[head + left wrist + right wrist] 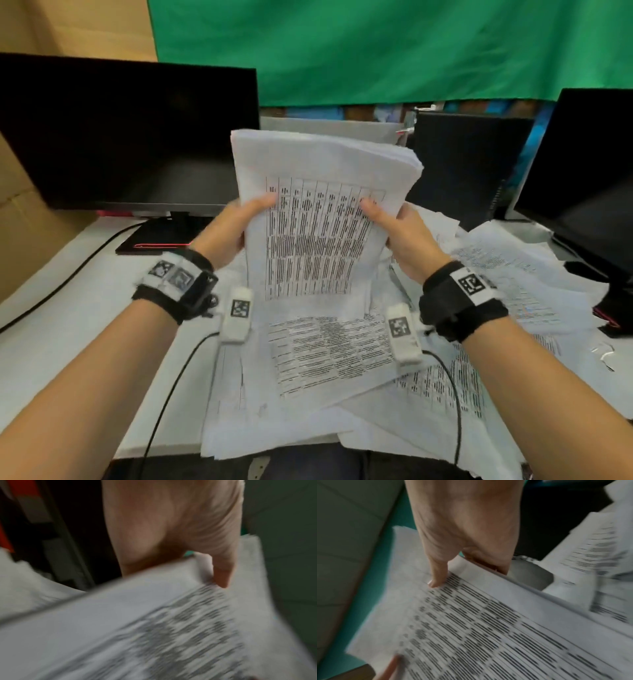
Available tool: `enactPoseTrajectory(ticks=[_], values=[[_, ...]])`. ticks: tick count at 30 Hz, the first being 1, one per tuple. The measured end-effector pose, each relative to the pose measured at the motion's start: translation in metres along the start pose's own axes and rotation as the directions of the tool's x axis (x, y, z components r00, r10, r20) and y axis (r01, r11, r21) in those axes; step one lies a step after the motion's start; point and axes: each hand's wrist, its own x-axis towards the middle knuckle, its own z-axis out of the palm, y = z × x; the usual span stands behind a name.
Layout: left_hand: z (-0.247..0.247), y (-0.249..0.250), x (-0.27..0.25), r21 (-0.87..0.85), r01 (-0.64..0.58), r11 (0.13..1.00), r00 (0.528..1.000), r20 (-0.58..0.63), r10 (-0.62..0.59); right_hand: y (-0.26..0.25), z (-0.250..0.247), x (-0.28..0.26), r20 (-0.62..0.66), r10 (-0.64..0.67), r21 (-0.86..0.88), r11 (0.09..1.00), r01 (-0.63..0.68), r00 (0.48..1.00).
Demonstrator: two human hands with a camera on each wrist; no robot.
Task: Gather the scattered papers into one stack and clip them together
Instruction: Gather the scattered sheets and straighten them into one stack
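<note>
A thick stack of printed papers [318, 219] stands nearly upright above the desk, held by both hands. My left hand [236, 226] grips its left edge, thumb on the front sheet and fingers behind. My right hand [400, 233] grips the right edge the same way. In the left wrist view the left hand [180, 536] has its thumb on the stack [137, 628]. The right wrist view shows my right hand [462, 531] with its thumb pressing the printed table on the stack [479, 622]. More loose papers [325, 356] lie spread on the desk beneath and to the right [507, 270].
A dark monitor [126, 137] stands at the left and another monitor [589, 178] at the right, with a black computer case [469, 164] between. A black cable [68, 277] crosses the white desk [68, 342]. A small metal clip [604, 356] lies at the right.
</note>
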Motion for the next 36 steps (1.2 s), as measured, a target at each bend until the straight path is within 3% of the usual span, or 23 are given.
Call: enactPoseTrajectory(ticks=[2, 3, 5, 7, 10, 13, 15, 17, 19, 21, 24, 25, 26, 29, 30, 33, 36], values=[[-0.001, -0.034, -0.002, 0.173, 0.142, 0.975, 0.989, 0.018, -0.147, 0.016, 0.007, -0.005, -0.047, 0.108, -0.061, 0.992, -0.111, 0.993], [0.005, -0.043, -0.002, 0.229, 0.169, 0.959, 0.986, -0.046, -0.162, 0.022, 0.014, -0.007, -0.088, 0.122, -0.081, 0.988, -0.129, 0.989], [0.022, -0.043, -0.001, 0.200, 0.054, 0.978, 0.976, -0.217, -0.010, 0.022, 0.024, -0.005, -0.181, 0.084, -0.072, 0.993, -0.098, 0.980], [0.040, -0.023, -0.003, 0.162, -0.140, 0.977, 0.918, -0.348, 0.189, 0.008, 0.031, 0.000, -0.284, -0.011, -0.057, 0.998, -0.005, 0.959], [0.062, 0.005, -0.008, 0.276, -0.371, 0.886, 0.846, -0.292, 0.446, -0.013, 0.039, 0.006, -0.290, -0.180, -0.134, 0.980, 0.147, 0.940], [0.065, 0.003, -0.011, 0.313, -0.405, 0.859, 0.835, -0.257, 0.487, -0.014, 0.044, 0.002, -0.246, -0.230, -0.173, 0.966, 0.191, 0.942], [0.052, -0.016, -0.015, 0.236, -0.310, 0.921, 0.891, -0.266, 0.368, 0.002, 0.037, -0.003, -0.202, -0.141, -0.121, 0.986, 0.119, 0.969], [0.032, -0.042, -0.019, 0.132, -0.059, 0.990, 0.975, -0.205, 0.086, 0.028, 0.028, -0.012, -0.101, 0.055, -0.070, 0.996, -0.062, 0.993], [0.023, -0.062, -0.026, 0.111, 0.153, 0.982, 0.985, -0.101, -0.142, 0.053, 0.025, -0.023, -0.005, 0.212, -0.043, 0.976, -0.212, 0.977], [0.029, -0.065, -0.028, 0.093, 0.167, 0.982, 0.978, -0.145, -0.152, 0.061, 0.031, -0.027, -0.023, 0.238, 0.035, 0.971, -0.237, 0.971], [0.039, -0.049, -0.026, 0.011, 0.036, 0.999, 0.944, -0.327, -0.030, 0.054, 0.033, -0.020, -0.115, 0.211, 0.163, 0.968, -0.192, 0.971], [0.037, -0.045, -0.024, -0.013, 0.029, 0.999, 0.943, -0.332, -0.032, 0.051, 0.032, -0.017, -0.108, 0.204, 0.181, 0.967, -0.182, 0.973], [0.035, -0.044, -0.023, -0.042, 0.040, 0.998, 0.953, -0.300, -0.051, 0.052, 0.031, -0.016, -0.094, 0.210, 0.183, 0.964, -0.191, 0.973], [0.025, -0.060, -0.021, -0.018, 0.240, 0.971, 0.968, -0.077, -0.240, 0.073, 0.022, -0.021, 0.030, 0.344, 0.101, 0.933, -0.345, 0.938], [0.024, -0.063, -0.023, 0.001, 0.284, 0.959, 0.956, -0.076, -0.284, 0.074, 0.022, -0.027, 0.050, 0.377, 0.078, 0.922, -0.380, 0.925], [0.024, -0.064, -0.020, -0.028, 0.244, 0.969, 0.928, -0.283, -0.242, 0.073, 0.020, -0.028, 0.003, 0.336, -0.003, 0.942, -0.336, 0.942], [0.017, -0.067, -0.020, -0.038, 0.309, 0.950, 0.899, -0.314, -0.305, 0.074, 0.024, -0.022, -0.091, 0.318, 0.018, 0.948, -0.318, 0.944]])
